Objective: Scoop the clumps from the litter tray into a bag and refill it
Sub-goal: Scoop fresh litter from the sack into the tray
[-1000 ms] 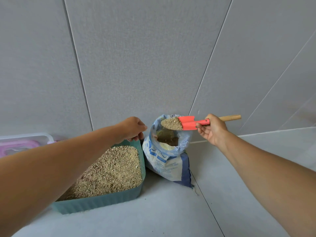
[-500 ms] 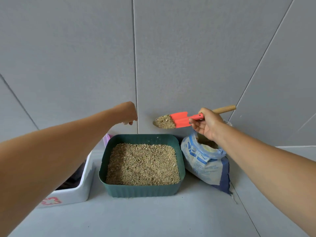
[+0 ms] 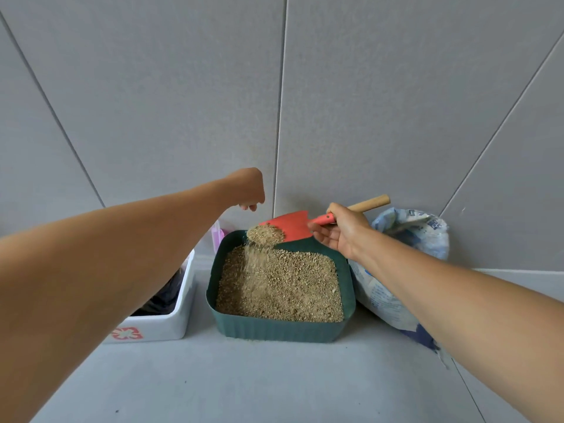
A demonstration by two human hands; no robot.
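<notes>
A dark green litter tray [image 3: 274, 331] full of tan granules stands on the grey floor by the wall. My right hand [image 3: 341, 233] grips the wooden handle of a red scoop [image 3: 293, 228], which is tilted over the tray's far side. Litter [image 3: 264, 235] slides off the blade and streams down into the tray. A blue and white litter bag [image 3: 409, 236] stands open just right of the tray, partly hidden by my right arm. My left hand [image 3: 248, 187] hangs in the air above the tray's far left corner with its fingers curled down, holding nothing.
A white box [image 3: 171, 325] with a red emblem and dark contents sits left of the tray, mostly hidden by my left arm. Something pink [image 3: 218, 239] pokes up behind the tray. Grey wall panels close the back; grey floor lies in front.
The scoop has come down over the tray and tipped, so its litter now pours out. My left hand stays raised above the tray's far left corner.
</notes>
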